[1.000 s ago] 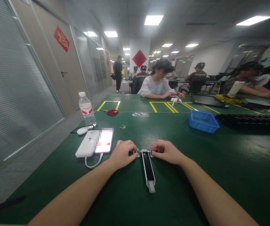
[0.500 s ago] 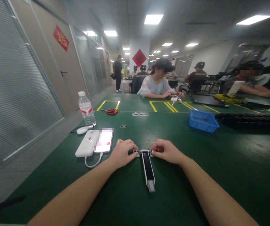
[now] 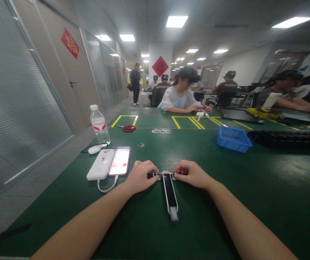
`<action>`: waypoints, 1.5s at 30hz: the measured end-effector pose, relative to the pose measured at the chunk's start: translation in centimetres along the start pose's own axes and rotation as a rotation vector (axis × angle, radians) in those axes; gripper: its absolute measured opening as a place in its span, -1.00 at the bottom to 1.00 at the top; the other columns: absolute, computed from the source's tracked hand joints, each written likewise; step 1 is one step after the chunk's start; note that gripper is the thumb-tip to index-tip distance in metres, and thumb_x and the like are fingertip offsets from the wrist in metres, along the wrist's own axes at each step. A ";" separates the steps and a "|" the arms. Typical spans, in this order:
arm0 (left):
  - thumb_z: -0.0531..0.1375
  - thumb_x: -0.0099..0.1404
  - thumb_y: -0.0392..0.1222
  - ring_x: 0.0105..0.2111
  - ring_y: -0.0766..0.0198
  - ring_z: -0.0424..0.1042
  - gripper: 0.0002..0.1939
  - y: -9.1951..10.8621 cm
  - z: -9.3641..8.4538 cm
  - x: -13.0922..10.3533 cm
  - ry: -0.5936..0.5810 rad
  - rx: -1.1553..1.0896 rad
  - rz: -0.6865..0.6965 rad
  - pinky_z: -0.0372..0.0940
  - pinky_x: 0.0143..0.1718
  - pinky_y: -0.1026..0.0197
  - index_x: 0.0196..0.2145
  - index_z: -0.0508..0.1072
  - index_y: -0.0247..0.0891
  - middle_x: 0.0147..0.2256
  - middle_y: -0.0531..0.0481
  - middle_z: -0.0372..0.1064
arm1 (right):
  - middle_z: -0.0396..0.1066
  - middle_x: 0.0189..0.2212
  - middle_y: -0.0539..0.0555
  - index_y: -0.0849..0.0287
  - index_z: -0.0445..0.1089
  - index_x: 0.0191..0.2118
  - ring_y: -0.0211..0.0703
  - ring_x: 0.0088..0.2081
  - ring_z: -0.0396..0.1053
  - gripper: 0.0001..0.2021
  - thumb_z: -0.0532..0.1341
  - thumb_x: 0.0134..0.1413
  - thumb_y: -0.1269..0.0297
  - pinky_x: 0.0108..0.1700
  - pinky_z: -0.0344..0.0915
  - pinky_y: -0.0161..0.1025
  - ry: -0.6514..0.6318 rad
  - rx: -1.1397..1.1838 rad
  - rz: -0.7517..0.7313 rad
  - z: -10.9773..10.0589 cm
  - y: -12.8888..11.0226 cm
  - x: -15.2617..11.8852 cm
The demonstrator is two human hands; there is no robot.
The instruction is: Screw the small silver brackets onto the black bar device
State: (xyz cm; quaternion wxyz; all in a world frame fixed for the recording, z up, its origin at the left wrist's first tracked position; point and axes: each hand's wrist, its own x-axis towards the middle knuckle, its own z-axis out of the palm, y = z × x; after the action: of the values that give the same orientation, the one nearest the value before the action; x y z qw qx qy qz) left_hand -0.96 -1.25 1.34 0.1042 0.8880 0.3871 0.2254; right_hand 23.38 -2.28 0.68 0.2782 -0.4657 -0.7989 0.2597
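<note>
On the green table point(image 3: 198, 220) in front of me lies a narrow device with a white frame and a black panel point(image 3: 170, 191). A grey tab sticks out of its near end. Across its far end runs a thin metal crossbar point(image 3: 167, 173) with small pale plates at both ends. My left hand point(image 3: 142, 176) pinches the left end of that bar between thumb and fingers. At the right end, the thumb and index finger of my right hand point(image 3: 191, 174) close in the same way. Fingertips hide the exact grip points.
Left stand a water bottle point(image 3: 100, 126), a white power bank point(image 3: 99, 166) cabled to a phone point(image 3: 119, 162), and a white mouse-like object point(image 3: 96, 148). Beyond lie small metal rings point(image 3: 141, 145), red scissors point(image 3: 128, 128) and thin strips point(image 3: 161, 131). A blue bin point(image 3: 233, 139) sits right; a co-worker point(image 3: 183, 95) sits opposite.
</note>
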 end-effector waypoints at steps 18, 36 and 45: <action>0.15 0.18 -0.24 -0.37 0.32 0.36 -0.92 0.1 -0.2 -0.1 0.012 -0.018 0.009 0.09 -0.23 0.16 -0.34 0.43 -0.21 -0.29 0.07 0.40 | 0.30 -0.48 0.02 0.22 0.47 -0.38 -0.31 -0.49 0.22 -0.89 0.26 -0.07 0.32 -0.44 0.20 -0.33 0.006 0.000 0.004 0.0 -0.2 0.0; 0.18 0.16 -0.22 -0.27 0.25 0.37 -0.91 0.1 -0.3 -0.1 0.004 -0.005 0.025 0.06 -0.20 0.14 -0.33 0.43 -0.19 -0.27 0.07 0.40 | 0.29 -0.49 0.00 0.21 0.45 -0.40 -0.33 -0.50 0.20 -0.92 0.25 -0.07 0.34 -0.45 0.19 -0.34 0.007 0.017 0.009 0.1 0.0 -0.1; 0.17 0.16 -0.22 -0.32 0.29 0.36 -0.89 0.1 -0.2 -0.1 0.023 -0.031 0.044 0.07 -0.20 0.15 -0.30 0.40 -0.20 -0.26 0.07 0.39 | 0.29 -0.49 0.00 0.21 0.44 -0.40 -0.32 -0.49 0.21 -0.91 0.25 -0.07 0.32 -0.44 0.19 -0.34 -0.004 0.008 0.014 0.0 0.0 -0.1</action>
State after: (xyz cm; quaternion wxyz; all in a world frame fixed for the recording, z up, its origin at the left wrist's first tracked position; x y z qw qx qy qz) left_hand -1.04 -1.34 1.52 0.1083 0.8920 0.3650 0.2439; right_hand 23.42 -2.34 0.71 0.2767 -0.4693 -0.7952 0.2660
